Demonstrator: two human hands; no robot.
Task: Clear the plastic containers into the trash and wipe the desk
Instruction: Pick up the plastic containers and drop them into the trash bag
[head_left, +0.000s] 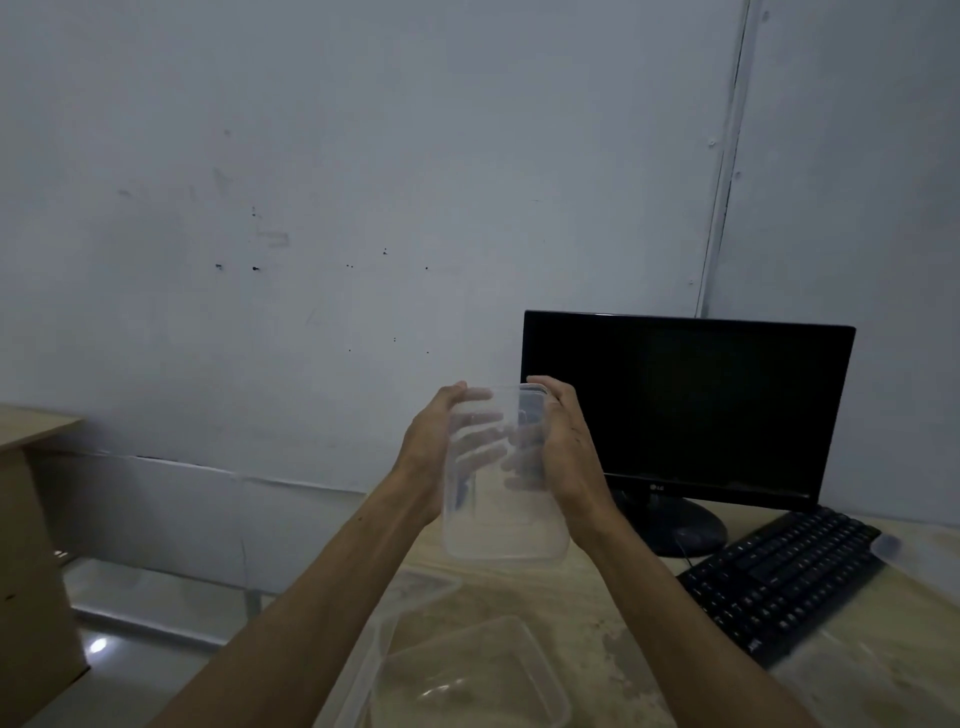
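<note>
Both arms extend forward and upward. The left hand (431, 441) and right hand (558, 441) each clasp a long side of a clear plastic container (498, 499), fingers curled round it and seen through its walls, raised above the desk (623, 613). Further clear containers (467, 675) lie on the desk, cut off by the lower edge; their count is unclear.

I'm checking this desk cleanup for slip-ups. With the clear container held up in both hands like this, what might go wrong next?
1. The clear container is held above the desk by the left hand and right hand alone; a loose grip could drop it onto the tubs below.
2. The keyboard and monitor stand close by, so any leftovers could spill on them.
</note>
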